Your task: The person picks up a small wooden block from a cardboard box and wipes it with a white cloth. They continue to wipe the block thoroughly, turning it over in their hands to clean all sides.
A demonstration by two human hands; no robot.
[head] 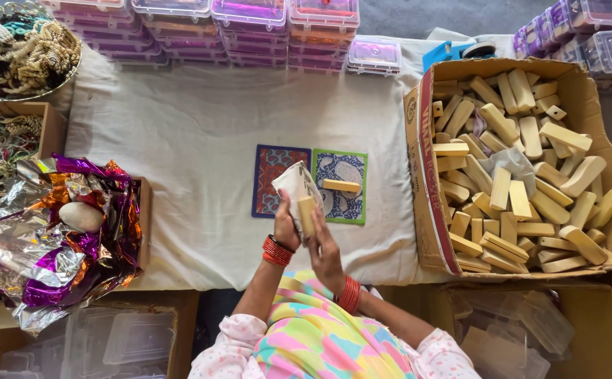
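My left hand (286, 223) holds a white cloth (294, 184) against a tan wooden block (307, 214), which my right hand (325, 253) grips from the other side. Both hands are raised above the white cloth-covered table (187, 140). Just beyond them lie two patterned cards: a red-and-blue one (271, 175) and a green-bordered blue one (348, 203). A second wooden block (341, 185) rests on the green-bordered card. Red bangles circle both wrists.
A large cardboard box (425, 189) at right is full of several wooden blocks. Stacked clear plastic boxes (250, 28) line the far edge. Crinkled foil wrap (53, 238) and trays of bangles (18, 49) sit at left. Cartons of clear lids stand near my knees.
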